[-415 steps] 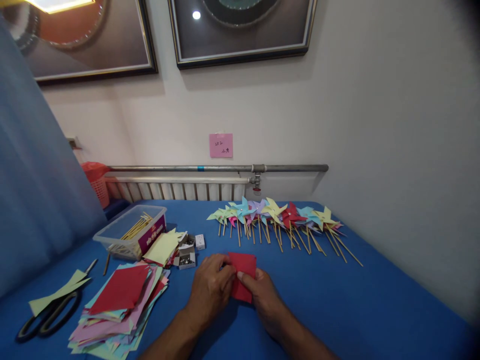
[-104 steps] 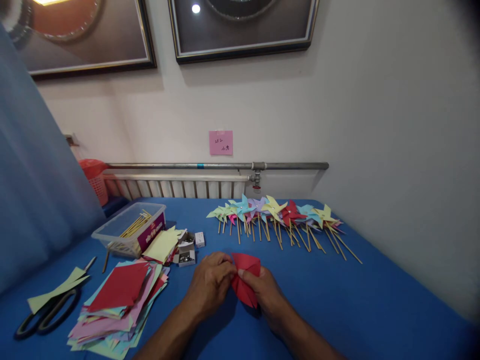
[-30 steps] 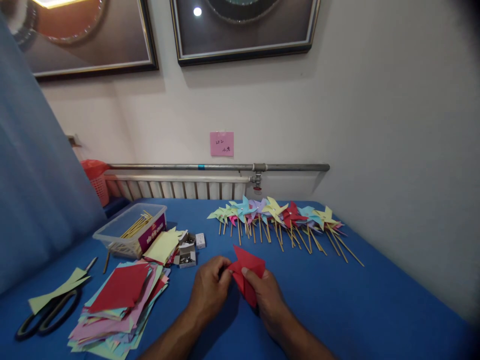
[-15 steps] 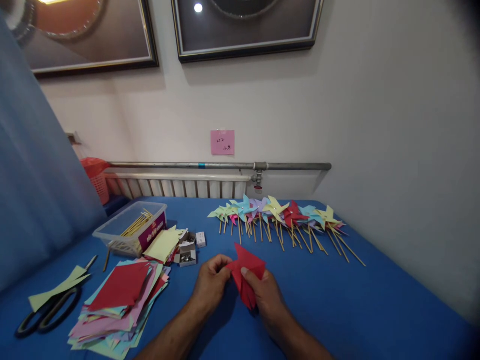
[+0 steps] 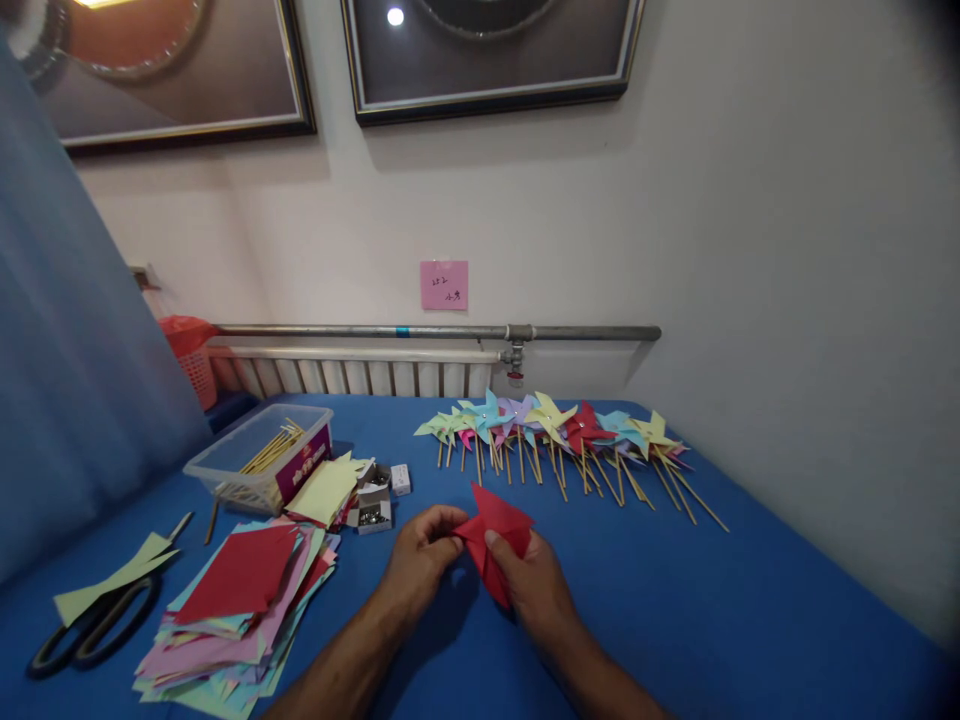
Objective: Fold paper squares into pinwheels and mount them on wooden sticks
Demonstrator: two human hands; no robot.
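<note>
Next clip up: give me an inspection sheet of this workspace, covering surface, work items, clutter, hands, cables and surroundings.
Surface: blue-covered table.
Work items: folded red paper held up; pinwheels on sticks lie in a row beyond.
Clutter: on the left, a messy paper stack, scissors under a pale green piece, a clear box holding sticks, and small open boxes of metal pieces.
Hands: left hand pinches the red paper's left tip; right hand grips its right side, thumb on top.
Cables: nothing seen.
Surroundings: radiator, pipe, framed pictures, pink note, blue curtain.
</note>
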